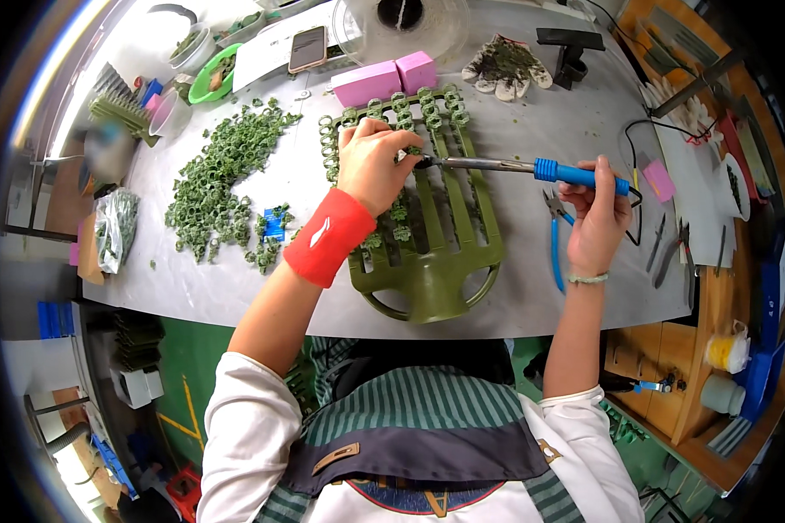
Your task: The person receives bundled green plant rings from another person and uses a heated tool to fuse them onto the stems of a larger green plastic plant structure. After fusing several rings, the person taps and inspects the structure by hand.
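Note:
My right hand (597,213) is closed round the blue handle of a soldering iron (488,164), whose metal shaft points left. Its dark tip meets the fingers of my left hand (375,161), which are pinched together over a green slotted rack (427,275). What the left fingers hold is mostly covered; a bit of dark green shows by the tip. Rows of small green ring-shaped pieces (401,105) stand along the rack's far bars. A red wristband (329,237) is on my left wrist. The rack's broad handle end lies towards me.
Left of the rack spreads a heap of small green pieces (227,174). Pink blocks (366,84), a phone (308,50) and a dirty glove (507,68) lie at the back. Blue-handled pliers (556,235) lie under my right hand. The iron's black cord (634,144) runs off right.

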A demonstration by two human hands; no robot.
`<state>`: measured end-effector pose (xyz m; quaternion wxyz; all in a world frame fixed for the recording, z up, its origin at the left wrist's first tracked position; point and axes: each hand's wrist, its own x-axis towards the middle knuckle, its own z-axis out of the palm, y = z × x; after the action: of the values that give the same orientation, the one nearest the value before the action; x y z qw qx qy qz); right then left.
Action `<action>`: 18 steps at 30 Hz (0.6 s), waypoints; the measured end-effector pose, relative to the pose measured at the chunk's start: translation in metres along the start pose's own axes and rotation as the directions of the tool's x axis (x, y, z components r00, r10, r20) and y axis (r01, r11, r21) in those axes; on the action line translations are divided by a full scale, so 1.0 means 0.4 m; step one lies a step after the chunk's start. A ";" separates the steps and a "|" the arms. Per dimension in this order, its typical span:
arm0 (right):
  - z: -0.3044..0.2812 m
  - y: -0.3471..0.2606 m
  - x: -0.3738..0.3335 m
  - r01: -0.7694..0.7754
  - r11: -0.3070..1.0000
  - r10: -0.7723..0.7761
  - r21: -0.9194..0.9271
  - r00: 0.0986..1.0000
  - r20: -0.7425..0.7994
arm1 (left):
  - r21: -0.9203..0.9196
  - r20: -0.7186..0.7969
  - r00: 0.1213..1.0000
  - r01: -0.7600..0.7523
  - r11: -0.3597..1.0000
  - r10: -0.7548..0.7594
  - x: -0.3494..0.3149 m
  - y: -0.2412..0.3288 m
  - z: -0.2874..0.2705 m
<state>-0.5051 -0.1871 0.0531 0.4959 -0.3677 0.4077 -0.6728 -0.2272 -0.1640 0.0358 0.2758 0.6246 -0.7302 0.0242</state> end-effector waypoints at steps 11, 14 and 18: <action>-0.052 -0.083 -0.010 0.037 0.994 -0.041 -0.107 0.998 -0.041 | -0.108 -0.020 1.000 -0.023 0.994 0.021 0.003 -0.008 -0.055; -0.061 -0.087 -0.018 0.023 0.995 -0.027 -0.101 0.999 -0.038 | -0.491 -0.021 0.938 0.292 0.821 -0.346 -0.028 -0.150 -0.134; -0.049 -0.096 -0.031 -0.001 0.993 -0.002 -0.119 1.000 -0.023 | 0.423 0.052 0.921 0.329 0.844 -0.385 -0.205 -0.446 -0.250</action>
<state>-0.5339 -0.1646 0.0793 0.4681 -0.3889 0.4527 -0.6518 -0.0194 -0.0916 0.0297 0.0899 0.7932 -0.5968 0.0812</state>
